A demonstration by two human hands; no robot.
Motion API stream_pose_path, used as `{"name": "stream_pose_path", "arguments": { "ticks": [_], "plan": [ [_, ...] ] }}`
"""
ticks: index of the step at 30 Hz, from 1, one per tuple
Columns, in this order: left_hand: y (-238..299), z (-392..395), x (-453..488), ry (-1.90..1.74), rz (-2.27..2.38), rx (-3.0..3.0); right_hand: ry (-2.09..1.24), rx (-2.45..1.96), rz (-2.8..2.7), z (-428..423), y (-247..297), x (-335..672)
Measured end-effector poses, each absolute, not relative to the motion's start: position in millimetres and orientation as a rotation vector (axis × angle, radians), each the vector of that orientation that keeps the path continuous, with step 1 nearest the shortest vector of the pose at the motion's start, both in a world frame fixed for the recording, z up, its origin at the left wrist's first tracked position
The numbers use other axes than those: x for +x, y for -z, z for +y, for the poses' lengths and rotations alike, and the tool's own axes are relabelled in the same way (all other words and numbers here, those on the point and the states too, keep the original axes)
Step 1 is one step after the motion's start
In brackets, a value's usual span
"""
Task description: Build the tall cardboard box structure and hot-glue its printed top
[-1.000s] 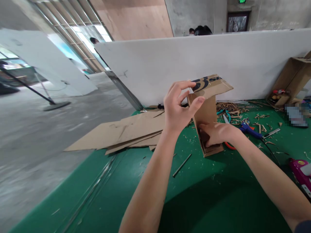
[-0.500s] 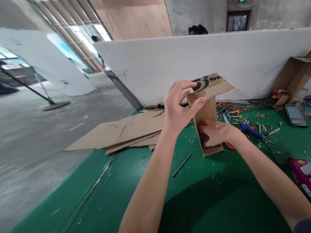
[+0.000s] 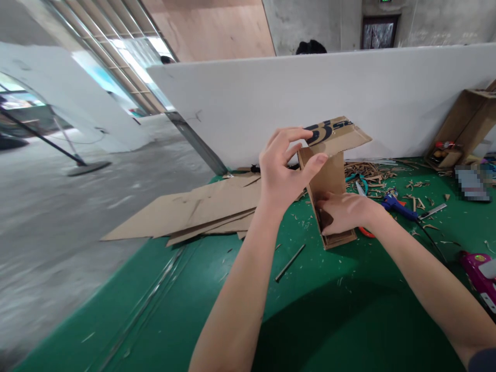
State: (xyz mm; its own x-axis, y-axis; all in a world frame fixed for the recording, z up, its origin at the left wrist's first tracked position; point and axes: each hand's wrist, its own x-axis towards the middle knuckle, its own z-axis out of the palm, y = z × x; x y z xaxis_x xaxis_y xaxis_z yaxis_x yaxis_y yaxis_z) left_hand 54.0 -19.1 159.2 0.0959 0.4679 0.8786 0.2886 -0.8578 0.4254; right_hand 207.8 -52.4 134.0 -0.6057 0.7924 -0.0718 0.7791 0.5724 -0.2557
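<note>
A narrow cardboard box (image 3: 334, 178) with an open front stands upright on the green table. A slanted cardboard flap (image 3: 339, 135) with black print sits on its top. At the upper left edge is my left hand (image 3: 282, 165), its fingers on the flap and its thumb at the front, closed on the box. Low inside the box, my right hand (image 3: 344, 212) grips around the left wall near the base; its fingertips are partly hidden. A thin dark rod (image 3: 290, 263) lies on the table in front of the box.
Cardboard sheets (image 3: 205, 209) lie to the left. Scissors (image 3: 362, 188), a blue glue gun (image 3: 399, 206), a cutter blade (image 3: 433, 211) and cardboard scraps (image 3: 368, 173) lie to the right. A magenta tool (image 3: 478, 274) is at the right edge. Behind stands a white partition (image 3: 232, 108).
Both hands keep their places on the box. The view has shifted very slightly.
</note>
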Motion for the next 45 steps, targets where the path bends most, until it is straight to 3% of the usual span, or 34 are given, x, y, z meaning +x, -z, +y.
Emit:
{"name": "stream_pose_path", "arguments": {
  "ticks": [8,21,45],
  "plan": [
    [-156.1,-16.6,54.6,-1.913,0.749,2.192,-0.544,-1.272,-2.775,-54.6,-145.7,213.0],
    [-155.3,-8.1,57.2,-2.171,0.475,2.042,-0.771,-0.843,-2.141,-57.8,-155.9,215.7],
    [-140.7,6.4,52.1,-1.906,0.47,1.687,-0.509,-0.845,-1.85,-47.7,-138.0,195.0]
  ]
}}
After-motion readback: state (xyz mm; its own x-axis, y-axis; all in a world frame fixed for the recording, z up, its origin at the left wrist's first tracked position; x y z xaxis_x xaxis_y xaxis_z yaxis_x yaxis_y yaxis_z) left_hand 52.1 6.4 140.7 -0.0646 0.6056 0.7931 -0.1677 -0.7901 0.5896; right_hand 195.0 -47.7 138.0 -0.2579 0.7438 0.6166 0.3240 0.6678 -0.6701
